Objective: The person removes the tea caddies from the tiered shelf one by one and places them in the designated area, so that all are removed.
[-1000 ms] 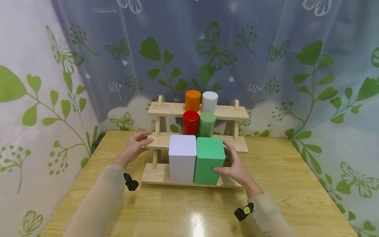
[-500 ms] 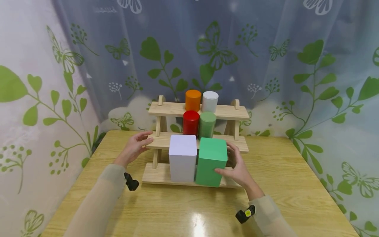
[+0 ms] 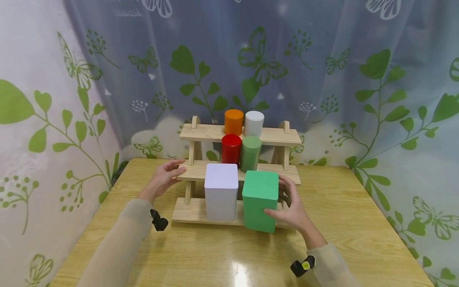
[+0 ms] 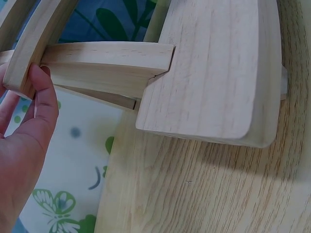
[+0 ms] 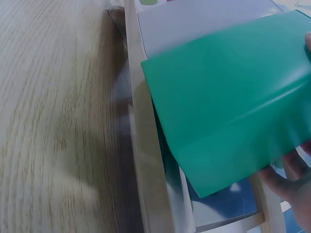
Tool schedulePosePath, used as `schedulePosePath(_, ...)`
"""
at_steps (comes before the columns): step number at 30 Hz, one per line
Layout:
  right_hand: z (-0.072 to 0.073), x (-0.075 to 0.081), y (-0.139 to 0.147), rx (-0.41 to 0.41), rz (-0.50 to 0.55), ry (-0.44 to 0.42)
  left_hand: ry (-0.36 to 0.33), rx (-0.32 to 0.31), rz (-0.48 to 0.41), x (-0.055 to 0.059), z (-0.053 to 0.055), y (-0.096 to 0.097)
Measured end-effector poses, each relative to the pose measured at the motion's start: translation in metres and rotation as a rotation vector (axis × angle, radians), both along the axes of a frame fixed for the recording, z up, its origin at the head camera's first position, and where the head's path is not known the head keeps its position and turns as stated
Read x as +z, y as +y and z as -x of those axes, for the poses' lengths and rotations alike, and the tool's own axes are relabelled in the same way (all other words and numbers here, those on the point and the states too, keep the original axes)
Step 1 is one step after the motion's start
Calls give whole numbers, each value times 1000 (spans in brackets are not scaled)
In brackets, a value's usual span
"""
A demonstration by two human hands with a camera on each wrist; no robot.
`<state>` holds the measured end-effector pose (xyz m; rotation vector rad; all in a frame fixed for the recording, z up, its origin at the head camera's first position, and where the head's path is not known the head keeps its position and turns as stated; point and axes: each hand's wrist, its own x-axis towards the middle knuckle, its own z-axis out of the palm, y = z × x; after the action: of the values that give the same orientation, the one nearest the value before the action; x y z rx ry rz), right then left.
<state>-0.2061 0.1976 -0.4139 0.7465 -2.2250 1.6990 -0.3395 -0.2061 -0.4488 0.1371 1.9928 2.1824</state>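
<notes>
A three-tier wooden display shelf stands on the table. At its left end my left hand pinches the edge of the middle board, thumb on top, as the left wrist view shows with the board end. My right hand grips a green rectangular box from its right side, thumb on the front. The box is slightly tilted, and its lower end overhangs the bottom board's front edge in the head view. Beside it, apart, a pale lavender box stands upright on the bottom board.
On the middle board stand a red canister and a light green canister. The top board carries an orange canister and a white canister. Behind the wooden table hangs a printed curtain.
My right hand has drawn the green box forward and to the right, opening a gap from the lavender box. My left hand stays on the shelf.
</notes>
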Motion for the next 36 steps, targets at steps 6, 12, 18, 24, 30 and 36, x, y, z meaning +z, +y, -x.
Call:
schedulePosePath(6,-6,4,-1,-20,-18,40,0,7,-8,0,1,0)
schedulePosePath(12,-12,7,0,-15,-61,72,4,4,7,2,2,1)
schedulePosePath(18,-19,10,0,14,-84,113,-20,-7,-10,11,-5,4)
schedulePosePath(24,-25,7,-3,40,-88,177,-19,-29,-4,18,-13,6)
schedulePosePath(30,-30,5,-7,80,-58,231,-13,-25,-1,17,-13,5)
schedulePosePath(36,-36,4,-13,111,-44,224,-14,-27,-1,17,-13,6)
